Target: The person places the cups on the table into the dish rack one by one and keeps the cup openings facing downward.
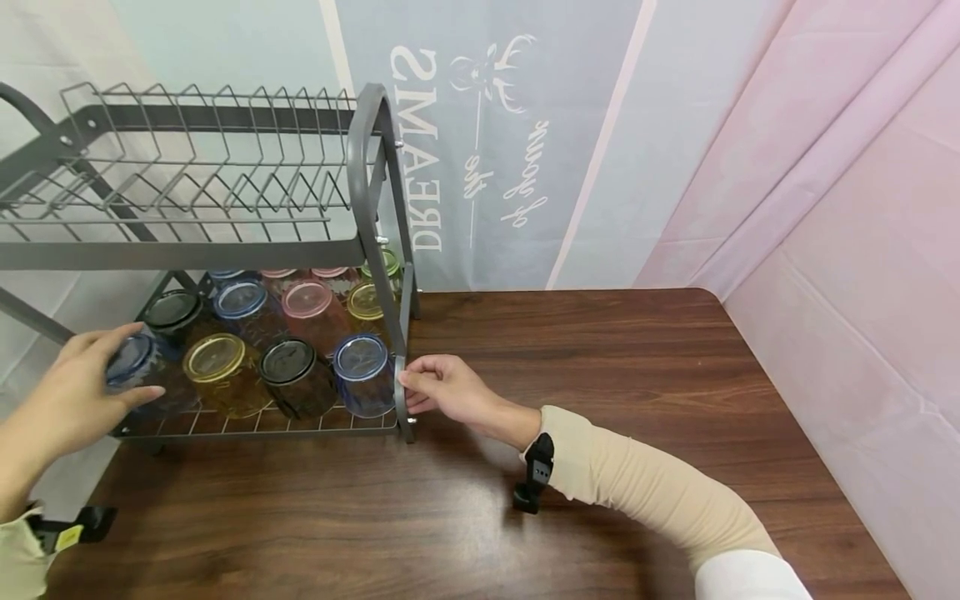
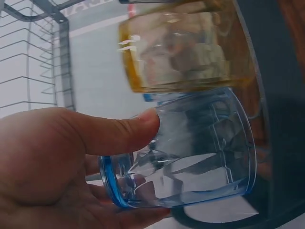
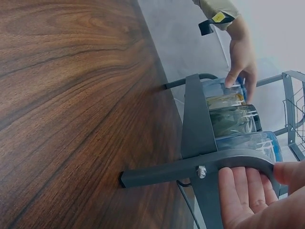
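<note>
Upside-down glasses in several colours fill the lower shelf of a grey metal dish rack (image 1: 285, 254). At the front row's left end, my left hand (image 1: 82, 387) grips a light blue glass (image 2: 190, 157), thumb on one side and fingers on the other. A yellow glass (image 1: 217, 367) stands beside it, followed by a black glass (image 1: 294, 379) and a darker blue glass (image 1: 363, 375). My right hand (image 1: 453, 390) holds the rack's right front post, thumb against the metal; in the right wrist view its fingers (image 3: 240, 191) lie along the curved bar.
The rack's upper tier is a wire basket (image 1: 217, 179) above the glasses. Behind the front row stand pink glasses (image 1: 311, 308), a green glass (image 1: 382, 265) and others. A brown wooden table (image 1: 600, 400) extends to the right; a printed cloth (image 1: 517, 150) hangs behind.
</note>
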Tool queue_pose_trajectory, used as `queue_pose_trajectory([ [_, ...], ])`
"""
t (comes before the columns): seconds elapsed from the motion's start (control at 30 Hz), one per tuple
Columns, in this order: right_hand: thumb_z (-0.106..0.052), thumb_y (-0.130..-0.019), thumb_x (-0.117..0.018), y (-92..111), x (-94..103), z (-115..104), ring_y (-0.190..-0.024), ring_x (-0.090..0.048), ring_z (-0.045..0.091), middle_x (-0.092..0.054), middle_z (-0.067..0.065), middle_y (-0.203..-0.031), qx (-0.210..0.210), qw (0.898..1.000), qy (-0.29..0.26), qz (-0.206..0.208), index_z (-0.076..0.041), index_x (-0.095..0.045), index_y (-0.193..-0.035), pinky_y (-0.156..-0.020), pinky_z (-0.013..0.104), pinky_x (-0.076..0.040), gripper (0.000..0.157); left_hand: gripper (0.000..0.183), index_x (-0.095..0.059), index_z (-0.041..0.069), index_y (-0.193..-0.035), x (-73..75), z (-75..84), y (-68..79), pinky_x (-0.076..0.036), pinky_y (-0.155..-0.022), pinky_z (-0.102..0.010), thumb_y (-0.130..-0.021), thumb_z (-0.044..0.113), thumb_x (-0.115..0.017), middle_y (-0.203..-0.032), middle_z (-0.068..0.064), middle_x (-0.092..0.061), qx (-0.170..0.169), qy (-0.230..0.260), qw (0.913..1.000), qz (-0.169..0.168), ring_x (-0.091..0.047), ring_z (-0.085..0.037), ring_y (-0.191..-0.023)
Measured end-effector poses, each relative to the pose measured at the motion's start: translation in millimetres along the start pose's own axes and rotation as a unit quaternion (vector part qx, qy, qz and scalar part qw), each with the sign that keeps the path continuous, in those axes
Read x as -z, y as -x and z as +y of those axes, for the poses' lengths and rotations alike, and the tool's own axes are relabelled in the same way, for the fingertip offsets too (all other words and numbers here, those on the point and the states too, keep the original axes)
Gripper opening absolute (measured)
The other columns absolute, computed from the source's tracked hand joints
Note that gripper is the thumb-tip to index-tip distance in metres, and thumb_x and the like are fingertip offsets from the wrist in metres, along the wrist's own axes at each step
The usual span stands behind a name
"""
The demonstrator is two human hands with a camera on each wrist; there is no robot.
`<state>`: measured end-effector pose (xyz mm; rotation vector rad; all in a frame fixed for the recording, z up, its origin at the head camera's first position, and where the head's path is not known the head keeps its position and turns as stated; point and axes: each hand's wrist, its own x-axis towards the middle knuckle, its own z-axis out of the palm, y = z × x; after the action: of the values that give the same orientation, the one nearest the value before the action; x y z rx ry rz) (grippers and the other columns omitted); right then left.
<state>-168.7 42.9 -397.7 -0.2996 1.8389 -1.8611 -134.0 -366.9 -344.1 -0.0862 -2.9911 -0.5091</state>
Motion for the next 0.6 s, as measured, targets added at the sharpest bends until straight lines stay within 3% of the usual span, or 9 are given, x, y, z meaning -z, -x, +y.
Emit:
queue_pose_trajectory([
  [0.3, -0.006, -0.103, -0.057, -0.2, -0.1, 0.9, -0.072, -0.065, 0.011, -0.068, 0.005, -0.084, 0.003, 1.000, 0.000, 0.000, 0.014, -0.061, -0.112, -0.082, 0.035, -0.061, 0.022, 0.086, -0.026, -0.011, -0.150, -20.2, -9.2, -0.9, -0.020, -0.101, -0.081, -0.082, -0.006, -0.078, -0.136, -0.050, -0.025, -0.048, 0.019, 0.9987, -0.001, -0.023, -0.067, -0.127],
  [0.6, -0.007, -0.103, -0.057, -1.7, 0.2, 1.2, -0.072, -0.065, 0.010, -0.067, 0.003, -0.082, 0.006, 1.000, 0.001, 0.001, 0.013, -0.061, -0.109, -0.081, 0.036, -0.061, 0.021, 0.086, -0.024, -0.012, -0.151, -25.2, -16.7, 0.7, -0.016, -0.106, -0.079, -0.082, -0.009, -0.076, -0.137, -0.049, -0.026, -0.075, 0.023, 0.9969, 0.008, -0.022, -0.067, -0.129],
])
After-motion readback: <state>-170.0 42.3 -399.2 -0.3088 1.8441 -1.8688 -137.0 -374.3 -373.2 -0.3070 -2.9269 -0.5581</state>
